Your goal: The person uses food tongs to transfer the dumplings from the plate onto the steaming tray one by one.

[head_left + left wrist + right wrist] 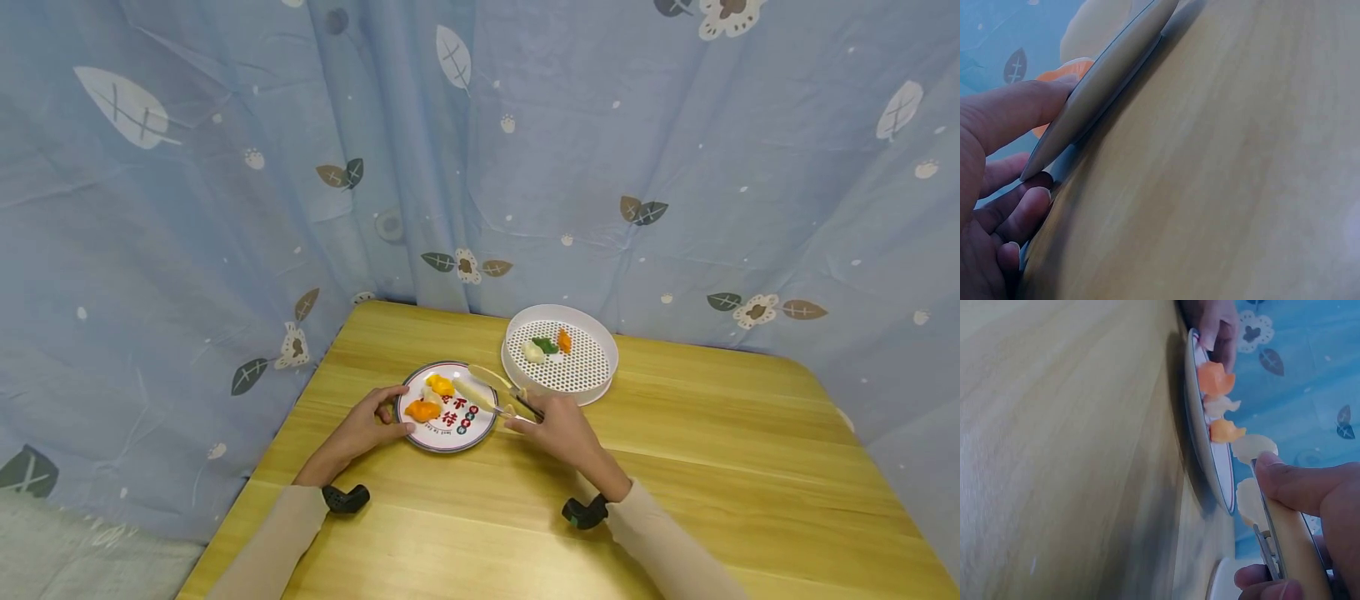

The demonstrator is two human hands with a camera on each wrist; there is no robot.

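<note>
A white round plate with red lettering stands at the middle left. My left hand grips its left rim, thumb on top and other fingers low at the edge. On the plate lie an orange dumpling-shaped piece, a whitish one and a yellow one. My right hand holds a pair of tongs by the handles. The tongs' pale broad tips are spread apart over the plate's right part, with nothing seen between them.
Behind and right of the plate sits a white perforated steamer tray. It holds a white piece, a green one and an orange one. The wooden table meets a blue patterned curtain at the back.
</note>
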